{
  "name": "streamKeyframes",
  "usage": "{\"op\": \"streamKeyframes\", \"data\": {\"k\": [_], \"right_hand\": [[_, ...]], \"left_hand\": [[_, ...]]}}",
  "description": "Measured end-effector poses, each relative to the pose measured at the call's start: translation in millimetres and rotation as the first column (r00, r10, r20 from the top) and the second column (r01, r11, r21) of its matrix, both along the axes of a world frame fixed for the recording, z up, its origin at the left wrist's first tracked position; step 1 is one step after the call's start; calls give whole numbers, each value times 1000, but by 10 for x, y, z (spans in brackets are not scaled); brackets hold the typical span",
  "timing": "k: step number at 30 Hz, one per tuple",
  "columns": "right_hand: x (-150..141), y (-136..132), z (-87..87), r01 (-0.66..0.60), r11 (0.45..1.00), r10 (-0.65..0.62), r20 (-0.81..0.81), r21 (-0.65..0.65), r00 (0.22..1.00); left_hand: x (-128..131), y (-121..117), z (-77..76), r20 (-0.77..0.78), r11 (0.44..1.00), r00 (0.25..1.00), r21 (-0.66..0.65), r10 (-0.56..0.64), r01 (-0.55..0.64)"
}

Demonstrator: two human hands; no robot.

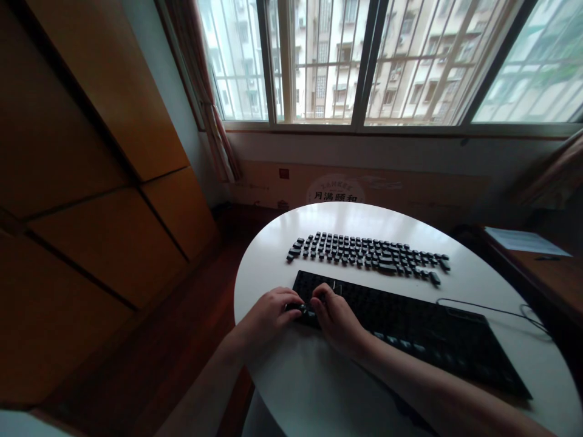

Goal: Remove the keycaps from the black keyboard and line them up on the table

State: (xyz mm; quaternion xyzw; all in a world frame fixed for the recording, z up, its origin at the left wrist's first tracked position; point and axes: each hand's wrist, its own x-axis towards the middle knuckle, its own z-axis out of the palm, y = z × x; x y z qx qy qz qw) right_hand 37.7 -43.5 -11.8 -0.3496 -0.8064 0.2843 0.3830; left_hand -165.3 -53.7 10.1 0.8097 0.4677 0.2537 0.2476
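Observation:
A long black keyboard (410, 315) lies slantwise on the white round table (268, 255), many of its keycaps off. At the keyboard's left end, my left hand (273, 308) has its thumb and fingers curled around the near corner. Just to the right, my right hand (336, 317) rests over the keyboard with fingers pinched together. A thin, shiny wire-like piece shows by its fingertips; what the fingers hold is mostly hidden. Behind the keyboard, loose black keycaps (364, 246) stand in rows on the table.
A thin black cable (487, 309) runs from the keyboard to the table's right side. A brown wooden desk (514, 249) with a sheet of paper (526, 241) stands at right. Wooden cabinets (100, 243) are on the left. A barred window (328, 67) is beyond the table.

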Motion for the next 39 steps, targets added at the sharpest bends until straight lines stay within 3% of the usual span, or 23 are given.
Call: {"op": "streamKeyframes", "data": {"k": [4,9,14,17,22,26,31,39], "right_hand": [[-4,-11,27,-31,999,32,-34,31,999],[105,-22,133,-28,993,31,-21,112,999],[294,23,250,67,988,-64,-26,136,998],[331,49,249,76,991,-75,-17,107,997],[317,38,209,9,999,-10,16,49,1000],[310,46,186,-15,1000,15,-12,-11,1000],[305,99,147,24,997,-28,-69,-67,997],[305,105,113,29,987,-48,-120,-156,992]], "left_hand": [[18,33,89,-37,1000,999,15,13,-12],[-85,146,310,-114,997,993,69,42,-35],[-196,565,459,-176,973,969,185,174,-141],[-131,913,390,-268,941,926,283,264,-187],[-29,1263,111,-380,936,865,259,327,-240],[-59,1306,-17,-399,936,853,242,336,-255],[-69,1316,-55,-422,931,834,231,356,-281],[-9,1193,70,-393,930,846,227,359,-289]]}}
